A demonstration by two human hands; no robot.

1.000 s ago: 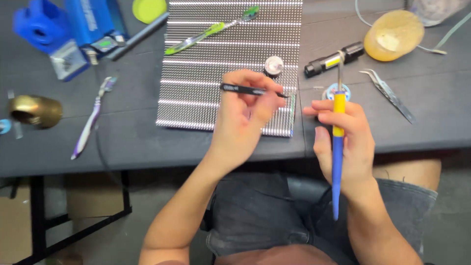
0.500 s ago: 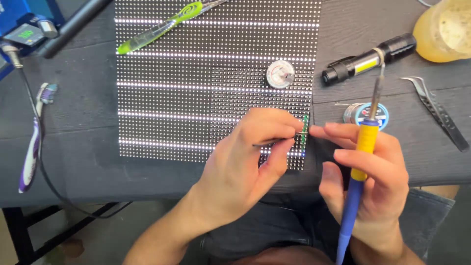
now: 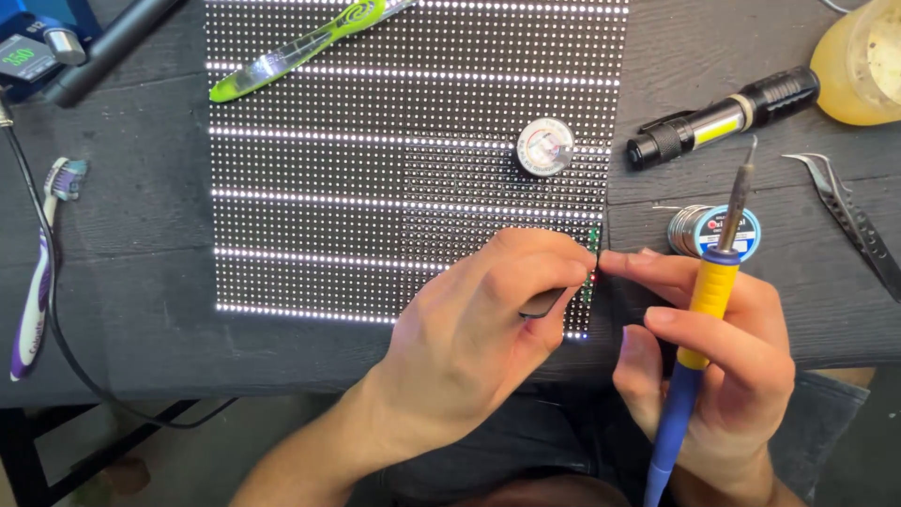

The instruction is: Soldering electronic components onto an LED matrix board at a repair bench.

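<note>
A dark wooden table (image 3: pixel 141 282) carries a large LED matrix panel (image 3: pixel 375 188), lit in bright rows of white dots, which lies flat and reaches the near edge. The left hand (image 3: pixel 469 347) rests over the panel's near right corner; its grip is closed on a thin dark tool (image 3: pixel 542 302), pinched between thumb and fingers, with the tip hidden at the panel's right edge, where a few red and green dots glow. The right hand (image 3: pixel 713 366) sits just beside it, its index finger touching that same edge, and its grip is wrapped around a soldering iron (image 3: pixel 704 319) with a yellow and blue handle, tip pointing up and away from the panel. Behind the iron stands a solder spool (image 3: pixel 699 230). A black and yellow flashlight (image 3: pixel 723 117) lies farther back, tweezers (image 3: pixel 849 221) to the right. A green-handled tool (image 3: pixel 291 52) and a small round tin (image 3: pixel 545 146) rest on the panel. A toothbrush (image 3: pixel 42 272) lies at the left.
</note>
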